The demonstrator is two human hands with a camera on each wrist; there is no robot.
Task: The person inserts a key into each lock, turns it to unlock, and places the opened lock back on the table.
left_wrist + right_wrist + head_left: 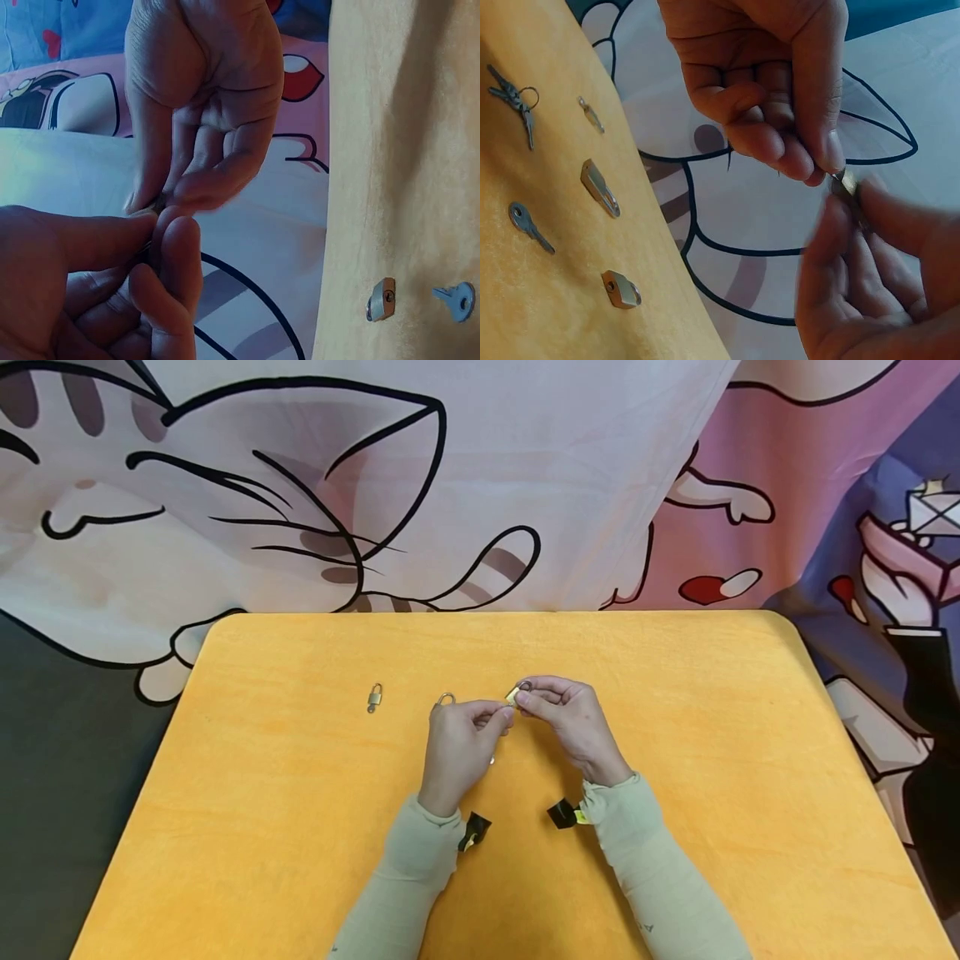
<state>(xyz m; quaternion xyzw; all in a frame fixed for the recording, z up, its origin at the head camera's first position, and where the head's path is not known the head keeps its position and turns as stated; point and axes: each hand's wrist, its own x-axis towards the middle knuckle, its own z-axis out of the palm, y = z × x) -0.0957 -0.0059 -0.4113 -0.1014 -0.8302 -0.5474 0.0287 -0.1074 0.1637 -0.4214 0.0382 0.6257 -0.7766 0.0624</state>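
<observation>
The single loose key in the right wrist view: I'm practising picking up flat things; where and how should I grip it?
Probably best pinched by the opposite edges of its broad bow, coming from above at the bow end: the key lies flat on the table, its blade slimmer than the bow.

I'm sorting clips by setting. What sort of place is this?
Probably a staged indoor work spot: a yellow table stands before a cartoon-printed cloth, with small padlocks and keys spread on the tabletop. The wider room isn't shown.
</observation>
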